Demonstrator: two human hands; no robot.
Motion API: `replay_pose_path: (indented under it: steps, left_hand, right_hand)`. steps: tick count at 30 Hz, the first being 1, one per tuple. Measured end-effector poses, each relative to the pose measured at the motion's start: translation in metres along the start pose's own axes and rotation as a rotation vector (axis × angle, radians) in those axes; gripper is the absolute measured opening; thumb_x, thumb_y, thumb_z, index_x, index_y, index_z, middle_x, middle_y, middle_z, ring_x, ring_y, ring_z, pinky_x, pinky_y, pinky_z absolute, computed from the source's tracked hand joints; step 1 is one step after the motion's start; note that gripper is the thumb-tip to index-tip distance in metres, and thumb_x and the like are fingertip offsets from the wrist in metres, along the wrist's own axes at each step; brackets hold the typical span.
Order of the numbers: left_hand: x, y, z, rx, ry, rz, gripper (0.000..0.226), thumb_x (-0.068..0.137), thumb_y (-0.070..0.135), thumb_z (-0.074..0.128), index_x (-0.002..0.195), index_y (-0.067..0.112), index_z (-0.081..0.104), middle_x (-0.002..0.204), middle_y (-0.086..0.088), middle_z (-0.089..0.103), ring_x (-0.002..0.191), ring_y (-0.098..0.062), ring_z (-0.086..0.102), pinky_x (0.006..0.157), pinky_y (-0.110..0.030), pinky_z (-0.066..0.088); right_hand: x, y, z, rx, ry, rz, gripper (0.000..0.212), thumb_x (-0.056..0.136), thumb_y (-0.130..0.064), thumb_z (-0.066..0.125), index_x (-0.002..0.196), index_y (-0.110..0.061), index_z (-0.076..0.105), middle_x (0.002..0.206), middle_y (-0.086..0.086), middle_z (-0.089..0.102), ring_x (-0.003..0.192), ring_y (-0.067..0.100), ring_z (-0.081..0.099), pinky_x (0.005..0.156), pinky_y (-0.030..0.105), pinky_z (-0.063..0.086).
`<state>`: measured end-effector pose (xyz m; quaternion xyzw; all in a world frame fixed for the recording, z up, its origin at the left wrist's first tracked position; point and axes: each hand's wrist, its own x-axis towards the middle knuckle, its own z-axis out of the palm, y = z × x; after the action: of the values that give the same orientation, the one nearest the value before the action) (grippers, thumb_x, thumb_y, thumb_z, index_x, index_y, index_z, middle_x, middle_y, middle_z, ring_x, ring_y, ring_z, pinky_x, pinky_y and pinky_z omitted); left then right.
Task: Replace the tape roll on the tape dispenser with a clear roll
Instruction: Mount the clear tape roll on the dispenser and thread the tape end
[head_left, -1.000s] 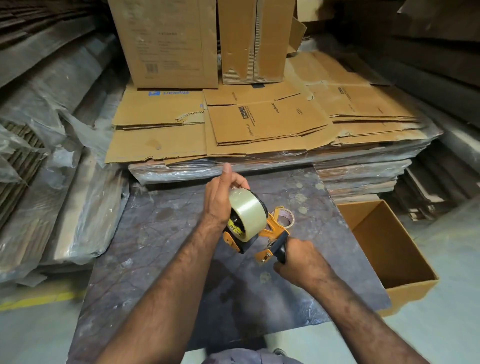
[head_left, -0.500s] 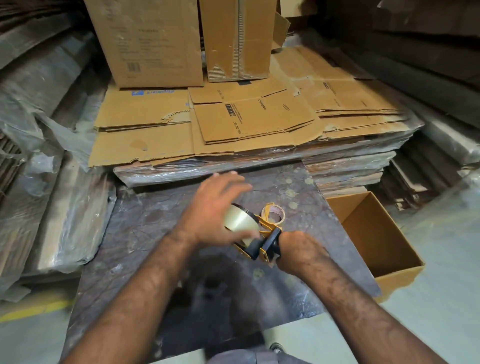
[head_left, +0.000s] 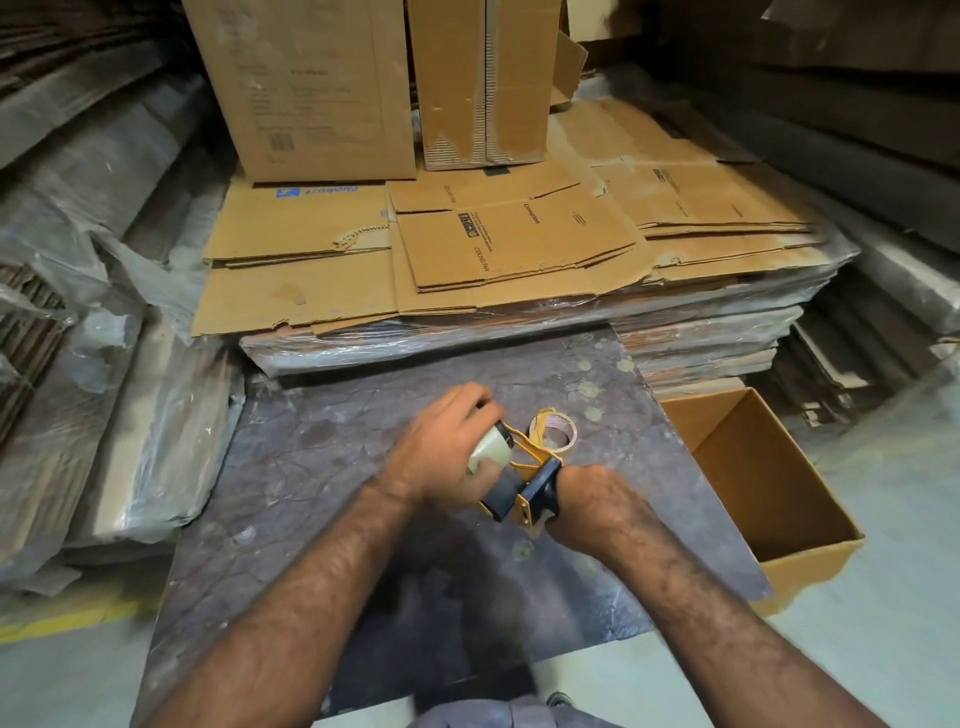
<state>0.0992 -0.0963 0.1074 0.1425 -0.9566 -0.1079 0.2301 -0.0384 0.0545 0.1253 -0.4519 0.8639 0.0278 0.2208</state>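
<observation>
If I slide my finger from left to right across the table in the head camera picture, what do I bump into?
left hand → clear tape roll → orange tape dispenser → right hand → open cardboard box just off the table's right edge.

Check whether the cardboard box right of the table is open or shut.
Open: the cardboard box has no top closed over it, and its bare inner walls and floor show.
</observation>
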Motion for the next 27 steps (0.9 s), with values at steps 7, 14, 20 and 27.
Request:
replay_pose_path:
  steps: [7,14,20,27]
  left_hand:
    - [0.02,0.002,-0.001,-0.072,0.28,-0.169,0.034,0.086,0.045,0.048,0.074,0.014,0.056,0.074,0.002,0.052,0.069,-0.02,0.05,0.059,-0.034,0.041]
    - [0.029,-0.005,-0.001,-0.376,0.363,-0.484,0.052,0.088,0.052,0.042,0.064,0.009,0.061,0.065,-0.004,0.057,0.064,-0.022,0.055,0.059,-0.037,0.043]
    - [0.011,-0.022,0.004,-0.147,0.199,-0.376,0.032,0.096,0.046,0.05,0.086,0.018,0.064,0.09,0.003,0.059,0.084,-0.015,0.057,0.076,-0.037,0.052]
    - [-0.004,0.017,0.006,0.057,0.166,0.133,0.026,0.093,0.024,0.058,0.104,0.003,0.07,0.103,-0.012,0.067,0.096,-0.03,0.061,0.091,-0.046,0.05]
  right_hand:
    - [-0.005,-0.004,0.001,0.078,-0.003,-0.067,0.014,0.078,-0.021,0.068,0.091,-0.022,0.063,0.087,0.003,0.065,0.079,0.026,0.064,0.068,0.032,0.056]
    - [-0.007,-0.003,0.003,0.104,0.006,-0.073,0.018,0.079,-0.02,0.07,0.097,-0.02,0.067,0.086,0.0,0.064,0.078,0.024,0.065,0.068,0.032,0.057]
    - [-0.001,0.006,0.001,0.013,-0.028,-0.038,0.03,0.082,-0.023,0.068,0.112,-0.019,0.067,0.104,0.004,0.07,0.096,0.026,0.069,0.081,0.037,0.06]
    - [0.002,0.006,0.004,-0.029,-0.05,-0.044,0.027,0.082,-0.025,0.067,0.108,-0.019,0.068,0.099,0.004,0.069,0.095,0.027,0.069,0.072,0.032,0.056]
